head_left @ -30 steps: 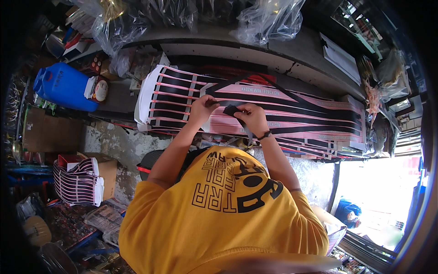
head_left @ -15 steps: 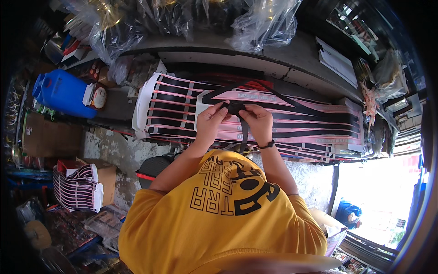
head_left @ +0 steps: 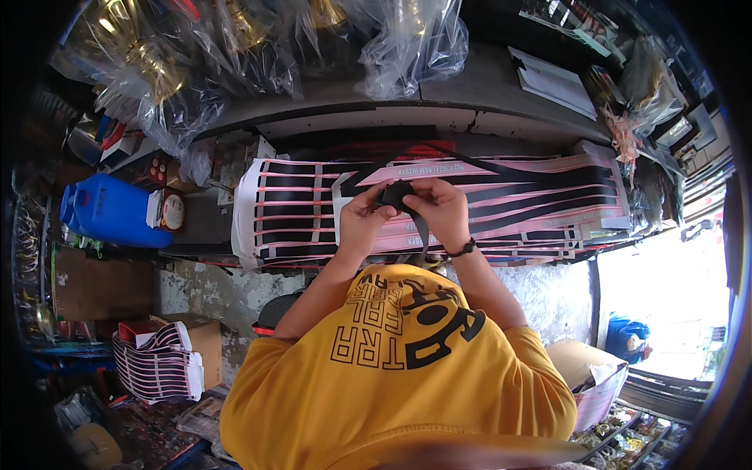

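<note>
My left hand (head_left: 362,218) and my right hand (head_left: 442,207) meet over the bench, both closed on a bunched black ribbon (head_left: 395,196). Thumbs and fingertips pinch the dark folds between them. A narrow tail of the ribbon hangs down beside the right hand, and its finer folds are too dark to make out. Under the hands lies a stack of long pink-and-black striped printed strips (head_left: 290,207), with white ends at the left. Loose black bands loop up across the strips behind my hands. A dark band circles my right wrist.
A blue plastic jug (head_left: 117,210) lies at the left, with a small round-labelled container (head_left: 172,211) beside it. Gold trophies in clear plastic (head_left: 411,55) line the shelf above. A clipboard (head_left: 552,82) rests at the far right. More striped strips (head_left: 160,368) sit by a box, lower left.
The view has shifted, so the bench and strips appear moved. My hands still hold the black ribbon; its bunch now stands up more, and the right fingers have curled further over it.
</note>
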Tool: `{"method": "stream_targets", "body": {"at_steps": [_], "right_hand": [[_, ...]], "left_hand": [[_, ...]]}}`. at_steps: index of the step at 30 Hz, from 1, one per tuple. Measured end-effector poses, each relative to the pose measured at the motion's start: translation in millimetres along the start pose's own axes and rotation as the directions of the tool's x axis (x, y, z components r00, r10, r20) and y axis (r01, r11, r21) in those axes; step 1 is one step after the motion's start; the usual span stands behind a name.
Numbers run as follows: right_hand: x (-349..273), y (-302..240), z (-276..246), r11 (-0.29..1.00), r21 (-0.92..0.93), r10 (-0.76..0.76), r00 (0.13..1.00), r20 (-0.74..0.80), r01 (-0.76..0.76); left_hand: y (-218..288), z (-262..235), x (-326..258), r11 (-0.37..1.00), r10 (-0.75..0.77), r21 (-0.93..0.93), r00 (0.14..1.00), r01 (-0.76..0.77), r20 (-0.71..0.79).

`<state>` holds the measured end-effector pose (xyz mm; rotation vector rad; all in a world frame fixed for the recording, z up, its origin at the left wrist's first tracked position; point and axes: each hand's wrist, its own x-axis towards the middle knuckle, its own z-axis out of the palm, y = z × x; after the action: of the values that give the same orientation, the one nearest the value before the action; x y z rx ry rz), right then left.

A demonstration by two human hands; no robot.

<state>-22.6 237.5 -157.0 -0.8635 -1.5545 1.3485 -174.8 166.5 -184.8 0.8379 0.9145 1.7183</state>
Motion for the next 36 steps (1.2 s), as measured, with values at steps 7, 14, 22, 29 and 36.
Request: {"method": "stream_targets", "body": {"at_steps": [7, 14, 22, 29, 36], "right_hand": [[7.9, -9.5, -12.7, 0.988, 0.117, 0.086, 0.983, 0.160, -0.105], [11.1, -15.1, -8.8, 0.986, 0.133, 0.080, 0.988, 0.135, -0.098], [14.6, -7.4, -9.4, 1.000, 0.029, 0.000, 1.000, 0.024, -0.001], [16.7, -4.9, -16.3, 0.994, 0.092, 0.043, 0.994, 0.096, -0.052], [19.3, -4.4, -16.9, 0.971, 0.196, 0.103, 0.977, 0.184, -0.140]], "left_hand": [[1.8, 0.5, 3.1, 0.994, -0.038, -0.100, 0.997, 0.044, 0.064], [1.4, 0.3, 7.4, 0.995, -0.014, -0.093, 0.995, 0.023, 0.095], [0.7, -1.1, 12.9, 0.990, -0.019, -0.136, 0.999, 0.023, 0.028], [-0.5, 0.6, 13.2, 0.990, -0.038, -0.130, 0.996, 0.048, 0.077], [2.5, -2.1, 18.9, 0.992, -0.031, -0.117, 0.996, 0.040, 0.079]]}}
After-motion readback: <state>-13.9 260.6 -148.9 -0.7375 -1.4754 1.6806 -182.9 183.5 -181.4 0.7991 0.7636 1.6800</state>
